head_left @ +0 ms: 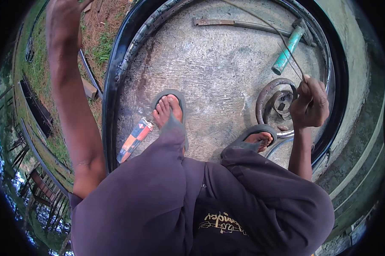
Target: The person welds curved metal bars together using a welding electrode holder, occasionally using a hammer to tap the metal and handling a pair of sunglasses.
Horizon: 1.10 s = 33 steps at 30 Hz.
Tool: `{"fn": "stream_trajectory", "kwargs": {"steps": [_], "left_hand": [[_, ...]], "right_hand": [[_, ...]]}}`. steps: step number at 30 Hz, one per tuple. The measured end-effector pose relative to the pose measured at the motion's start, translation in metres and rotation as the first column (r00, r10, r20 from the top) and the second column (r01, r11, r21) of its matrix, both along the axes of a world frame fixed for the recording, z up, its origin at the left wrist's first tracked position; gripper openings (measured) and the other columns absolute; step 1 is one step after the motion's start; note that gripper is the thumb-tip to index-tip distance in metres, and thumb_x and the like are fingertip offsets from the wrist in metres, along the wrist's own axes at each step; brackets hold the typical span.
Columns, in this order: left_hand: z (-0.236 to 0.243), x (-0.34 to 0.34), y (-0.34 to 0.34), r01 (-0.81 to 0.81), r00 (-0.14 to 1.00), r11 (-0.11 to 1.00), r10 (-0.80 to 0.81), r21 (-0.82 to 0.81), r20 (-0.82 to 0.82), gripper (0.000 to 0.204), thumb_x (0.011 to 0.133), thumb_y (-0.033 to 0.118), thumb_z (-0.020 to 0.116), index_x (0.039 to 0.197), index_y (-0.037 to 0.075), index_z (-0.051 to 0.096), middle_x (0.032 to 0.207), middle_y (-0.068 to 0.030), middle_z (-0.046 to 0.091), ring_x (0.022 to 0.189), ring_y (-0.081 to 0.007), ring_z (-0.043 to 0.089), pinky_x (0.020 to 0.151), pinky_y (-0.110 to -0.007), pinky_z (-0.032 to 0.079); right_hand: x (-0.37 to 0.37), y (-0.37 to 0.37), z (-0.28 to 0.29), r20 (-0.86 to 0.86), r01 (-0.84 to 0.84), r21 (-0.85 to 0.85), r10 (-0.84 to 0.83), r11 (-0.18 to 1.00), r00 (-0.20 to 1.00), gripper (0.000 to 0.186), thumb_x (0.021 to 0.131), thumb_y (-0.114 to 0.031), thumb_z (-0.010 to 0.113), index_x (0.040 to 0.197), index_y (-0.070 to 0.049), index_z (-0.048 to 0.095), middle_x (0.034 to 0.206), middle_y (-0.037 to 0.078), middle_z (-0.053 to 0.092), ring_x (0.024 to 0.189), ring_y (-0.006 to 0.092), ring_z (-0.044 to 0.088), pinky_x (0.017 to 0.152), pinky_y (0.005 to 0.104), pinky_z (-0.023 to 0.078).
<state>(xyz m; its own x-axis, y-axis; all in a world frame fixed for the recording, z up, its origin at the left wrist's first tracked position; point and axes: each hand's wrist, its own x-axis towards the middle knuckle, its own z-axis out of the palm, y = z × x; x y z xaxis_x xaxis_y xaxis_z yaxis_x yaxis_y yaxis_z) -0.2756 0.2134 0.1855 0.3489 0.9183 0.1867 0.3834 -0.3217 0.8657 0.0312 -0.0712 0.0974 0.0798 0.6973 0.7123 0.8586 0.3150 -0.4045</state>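
In my right hand point(309, 104), closed at the right, is a thin brown rod point(267, 23) that runs up and left past the top edge. My left hand point(65, 17) is at the far left by the top edge; its fingers are mostly cut off. A thin brown stick end point(85, 5) shows beside it, but whether I hold it is unclear. Beyond my right hand lies a hammer point(287, 53) with a green handle, across a long metal bar point(252, 26). Coiled curved pieces point(260, 102) rest on the concrete just left of that hand.
A large black hoop point(110, 91) with a notched inner band point(126, 59) curves around the concrete slab point(209, 81). My sandalled feet stand inside it. An orange and blue packet point(135, 138) lies near my left foot. Grass and scrap strips point(34, 106) lie at the left.
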Motion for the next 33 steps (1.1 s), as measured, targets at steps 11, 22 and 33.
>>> {"fn": "stream_trajectory", "kwargs": {"steps": [11, 22, 33], "left_hand": [[-0.001, -0.047, -0.002, 0.476, 0.697, 0.682, 0.092, -0.555, 0.711, 0.058, 0.109, 0.034, 0.028, 0.135, -0.017, 0.041, 0.084, -0.0193, 0.065, 0.052, -0.0121, 0.058, 0.041, -0.018, 0.047], [-0.006, -0.038, 0.015, 0.326, 0.268, 0.911, 0.168, -0.253, 0.949, 0.023, 0.107, 0.015, 0.042, 0.104, -0.006, 0.051, 0.072, -0.0036, 0.048, 0.050, -0.0077, 0.036, 0.045, -0.022, 0.031], [0.036, 0.045, 0.028, 0.109, 0.805, 0.990, -0.034, -0.091, 0.593, 0.049, 0.107, 0.038, 0.039, 0.127, -0.004, 0.055, 0.093, -0.0150, 0.067, 0.073, -0.0169, 0.061, 0.071, -0.026, 0.048]], "right_hand": [[-0.050, -0.029, -0.044, 0.099, -0.230, -0.306, 0.271, 0.924, 0.958, 0.045, 0.067, 0.002, 0.068, 0.111, -0.005, 0.064, 0.071, 0.002, 0.049, 0.057, 0.0158, 0.054, 0.051, 0.0310, 0.047], [-0.065, -0.017, -0.017, -0.077, -0.201, -0.320, 0.186, 0.926, 0.979, 0.027, 0.077, 0.005, 0.071, 0.103, -0.002, 0.065, 0.060, 0.004, 0.045, 0.045, 0.0202, 0.048, 0.042, 0.0351, 0.038], [-0.127, -0.005, -0.042, -0.430, -0.314, -0.231, 0.193, 0.921, 0.882, 0.026, 0.080, 0.005, 0.071, 0.106, 0.001, 0.066, 0.080, 0.014, 0.068, 0.063, 0.0284, 0.067, 0.053, 0.0359, 0.051]]}}
